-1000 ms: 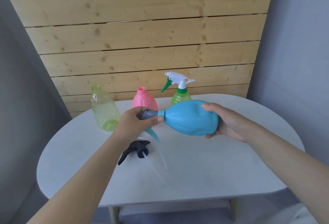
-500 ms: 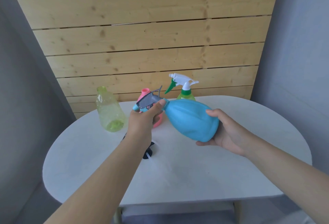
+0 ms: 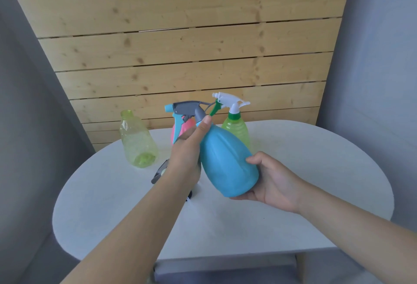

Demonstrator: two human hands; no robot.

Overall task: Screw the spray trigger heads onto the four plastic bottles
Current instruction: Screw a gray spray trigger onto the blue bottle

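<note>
I hold a blue bottle (image 3: 228,159) nearly upright above the table, leaning a little to the left. My right hand (image 3: 268,182) cups its base. My left hand (image 3: 188,148) grips its neck just under the grey and blue trigger head (image 3: 187,110) that sits on top. Behind stands a green bottle (image 3: 238,130) with a white and green trigger head (image 3: 230,101) on it. A pink bottle (image 3: 187,125) is mostly hidden behind my left hand. A clear yellow-green bottle (image 3: 137,141) stands open-necked at the left. A black trigger head (image 3: 161,171) lies on the table, partly under my left forearm.
The white oval table (image 3: 304,171) stands against a wooden plank wall (image 3: 180,46). Grey walls close in on both sides. The table's front edge is near my forearms.
The blue bottle has swung from lying sideways to nearly upright, its trigger head now on top. Both hands stayed on it. The black trigger head is now partly covered by my left forearm.
</note>
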